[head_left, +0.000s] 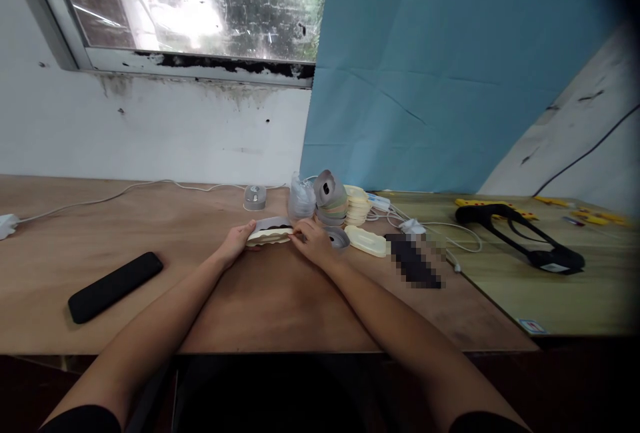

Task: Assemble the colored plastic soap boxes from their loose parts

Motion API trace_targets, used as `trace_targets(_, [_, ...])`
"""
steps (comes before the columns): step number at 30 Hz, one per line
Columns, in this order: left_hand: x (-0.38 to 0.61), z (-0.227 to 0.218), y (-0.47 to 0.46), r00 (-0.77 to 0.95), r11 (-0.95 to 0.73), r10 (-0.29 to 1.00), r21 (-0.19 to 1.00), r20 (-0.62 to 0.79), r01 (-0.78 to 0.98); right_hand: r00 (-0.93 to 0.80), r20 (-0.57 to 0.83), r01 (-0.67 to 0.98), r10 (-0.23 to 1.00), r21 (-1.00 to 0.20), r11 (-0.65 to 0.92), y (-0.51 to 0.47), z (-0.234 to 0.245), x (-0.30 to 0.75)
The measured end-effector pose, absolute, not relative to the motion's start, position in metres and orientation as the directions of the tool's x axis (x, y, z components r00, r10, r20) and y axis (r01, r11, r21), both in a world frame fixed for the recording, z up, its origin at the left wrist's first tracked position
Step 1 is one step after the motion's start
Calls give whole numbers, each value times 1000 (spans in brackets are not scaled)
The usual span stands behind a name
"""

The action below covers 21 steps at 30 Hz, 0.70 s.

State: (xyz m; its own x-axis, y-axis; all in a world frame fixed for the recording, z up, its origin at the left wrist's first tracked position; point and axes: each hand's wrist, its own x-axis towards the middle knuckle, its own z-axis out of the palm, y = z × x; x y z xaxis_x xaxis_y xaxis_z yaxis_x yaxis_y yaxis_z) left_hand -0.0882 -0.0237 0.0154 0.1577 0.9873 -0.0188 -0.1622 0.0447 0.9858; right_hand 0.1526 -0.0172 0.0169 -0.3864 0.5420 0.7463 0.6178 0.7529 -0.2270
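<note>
Over the middle of the brown table, both my hands are at a long cream wavy-edged piece (270, 236) with a grey band along its far side. My left hand (236, 244) grips its left end, thumb on top. At the right end, my right hand (311, 238) pinches the edge between its fingers. Just beyond my right hand lies a grey ring-like part (340, 238) with a dark hole. Beside that is a cream shallow oval tray (367, 241). Behind them stand a stack of grey curved parts (330, 198) and a stack of cream trays (357, 205).
A clear plastic bag (301, 198) and a small grey round container (255, 198) stand near the wall. A black phone-like slab (116, 286) lies at left. White cables (465, 230) run at right, near a black frame (520, 236) and yellow items (595, 217). One dark object is pixelated.
</note>
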Motion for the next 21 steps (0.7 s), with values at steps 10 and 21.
trace_targets(10, [-92, 17, -21, 147, 72, 989, 961, -33, -266, -431, 712, 602, 554, -230, 764, -21, 21, 152])
trace_targets(21, [-100, 16, -16, 138, 89, 989, 951, -50, -297, 111, 705, 494, 701, -651, 577, -7, 25, 175])
